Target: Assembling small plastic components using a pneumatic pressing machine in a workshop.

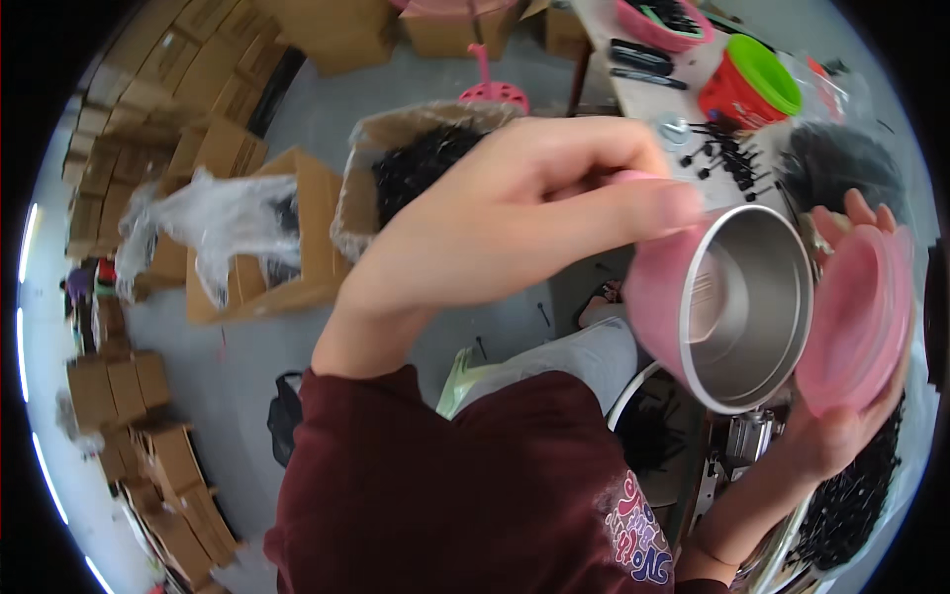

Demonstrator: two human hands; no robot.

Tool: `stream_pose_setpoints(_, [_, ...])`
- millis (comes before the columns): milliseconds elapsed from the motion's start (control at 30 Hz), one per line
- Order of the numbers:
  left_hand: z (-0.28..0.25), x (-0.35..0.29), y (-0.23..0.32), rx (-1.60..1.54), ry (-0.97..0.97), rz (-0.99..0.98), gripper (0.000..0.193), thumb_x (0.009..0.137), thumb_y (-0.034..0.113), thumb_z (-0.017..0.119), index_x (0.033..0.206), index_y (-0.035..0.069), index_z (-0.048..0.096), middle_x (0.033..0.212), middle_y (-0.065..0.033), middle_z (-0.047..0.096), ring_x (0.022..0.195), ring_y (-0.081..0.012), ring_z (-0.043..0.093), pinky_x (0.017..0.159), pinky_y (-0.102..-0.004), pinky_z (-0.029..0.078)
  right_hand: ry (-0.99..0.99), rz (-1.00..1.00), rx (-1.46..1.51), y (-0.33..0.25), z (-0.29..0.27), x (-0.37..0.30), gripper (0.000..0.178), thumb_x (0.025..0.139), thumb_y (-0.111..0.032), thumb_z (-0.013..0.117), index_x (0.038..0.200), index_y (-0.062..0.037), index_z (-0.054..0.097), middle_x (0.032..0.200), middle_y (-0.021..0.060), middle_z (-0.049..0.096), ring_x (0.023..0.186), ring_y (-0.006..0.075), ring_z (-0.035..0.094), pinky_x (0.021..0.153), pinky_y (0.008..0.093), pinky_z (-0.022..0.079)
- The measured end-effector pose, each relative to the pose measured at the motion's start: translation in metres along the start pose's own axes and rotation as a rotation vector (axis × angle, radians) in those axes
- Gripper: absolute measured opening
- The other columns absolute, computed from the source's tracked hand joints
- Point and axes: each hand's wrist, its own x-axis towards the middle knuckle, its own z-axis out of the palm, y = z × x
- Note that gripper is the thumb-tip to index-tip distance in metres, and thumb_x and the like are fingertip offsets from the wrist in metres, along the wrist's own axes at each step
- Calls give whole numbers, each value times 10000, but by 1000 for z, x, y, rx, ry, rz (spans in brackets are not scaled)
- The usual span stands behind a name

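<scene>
My left hand (534, 213) is closed on the side of a pink cup (661, 297) with a bare metal inside. The cup is tipped so its mouth faces right, and a pale patch with lines (705, 300) shows inside; whether it is a label or a reflection I cannot tell. In my right hand (841, 441) is a translucent pink round lid (856, 317), gripped by its edge with the thumb below and fingertips showing behind the top. Cup and lid are side by side, very near each other. Where the left fingers wrap is partly hidden.
On the table at upper right are a red and green bucket (762, 84), a pink basket (668, 25), black markers (641, 57) and small black parts (730, 158). A lined carton (361, 188) of black pieces stands left of it. Cartons (188, 59) are stacked farther left.
</scene>
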Motion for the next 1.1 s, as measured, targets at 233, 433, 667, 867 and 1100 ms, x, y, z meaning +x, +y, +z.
stream_pose_setpoints(233, [1,1,-34,-85,-29,-38,252,977,254,579,863,32,611,845,13,629,828,-55,546,757,-226,437,-512,102,-157,-12,2,28,1046,522,-420,895,1329,100,478,1327,197,533,1232,262,519,1075,384,363])
stream_pose_setpoints(433, [0,3,-53,-176,-36,-97,284,977,319,580,881,53,609,828,39,582,783,-38,482,721,-218,402,-675,-21,-162,-3,12,29,1024,509,-395,907,1318,83,498,1334,178,548,1269,272,499,1098,408,334])
stream_pose_setpoints(667, [0,7,-68,-208,0,-81,251,973,288,579,923,47,628,838,35,585,793,-53,481,734,-226,403,-733,-83,-271,7,15,27,1056,486,-386,891,1353,49,476,1381,190,517,1325,303,452,1117,419,308])
stream_pose_setpoints(867, [-30,24,-82,-127,252,-57,232,982,260,530,1003,60,645,859,21,594,838,-74,529,768,-204,381,-264,-214,-295,26,22,3,1002,607,-386,869,1375,73,418,1429,212,449,1341,322,417,1108,410,306])
stream_pose_setpoints(1100, [-67,113,-142,-80,411,-75,275,983,341,538,860,112,627,776,46,567,752,-58,454,698,-222,330,-60,74,-134,44,6,-79,679,659,-240,850,1222,23,576,1289,230,554,1196,354,538,1022,425,409])
